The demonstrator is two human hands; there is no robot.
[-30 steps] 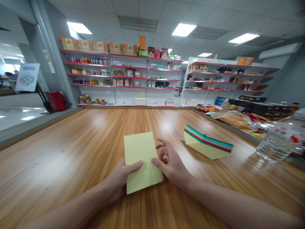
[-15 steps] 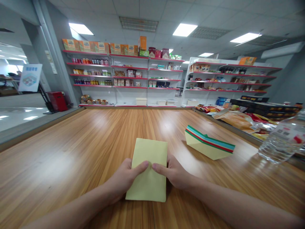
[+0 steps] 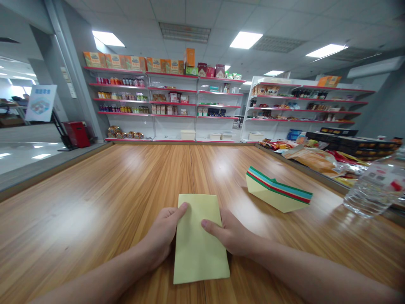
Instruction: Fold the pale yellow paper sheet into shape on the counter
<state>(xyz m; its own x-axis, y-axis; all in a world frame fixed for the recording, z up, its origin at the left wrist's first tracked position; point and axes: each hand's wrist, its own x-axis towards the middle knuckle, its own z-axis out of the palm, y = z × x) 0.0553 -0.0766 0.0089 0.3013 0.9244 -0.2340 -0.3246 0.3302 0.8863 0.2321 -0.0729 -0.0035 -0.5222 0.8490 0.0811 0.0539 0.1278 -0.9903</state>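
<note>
A pale yellow rectangle of folded paper (image 3: 201, 253) is held between my two hands, just above the wooden table (image 3: 152, 169). My left hand (image 3: 164, 232) grips its left edge, the thumb lying near the upper left corner and the fingers behind. On the other side, my right hand (image 3: 234, 232) pinches the right edge, its thumb flat on the front face; its other fingers are mostly hidden. To the right stands a folded paper boat (image 3: 278, 192), pale yellow with green, blue and red stripes along its upper edge. Neither hand touches the boat.
A clear plastic bottle (image 3: 370, 190) stands at the table's right side. Beyond it lie snack bags (image 3: 316, 158) and stacked black boxes (image 3: 351, 145). Store shelves (image 3: 172, 101) with goods line the back. A red box (image 3: 76, 134) and a sign (image 3: 41, 103) stand at the left.
The folded paper has come lower and nearer to me and turned slightly. My left thumb has moved from its middle up to the left edge; my right thumb stays on the front.
</note>
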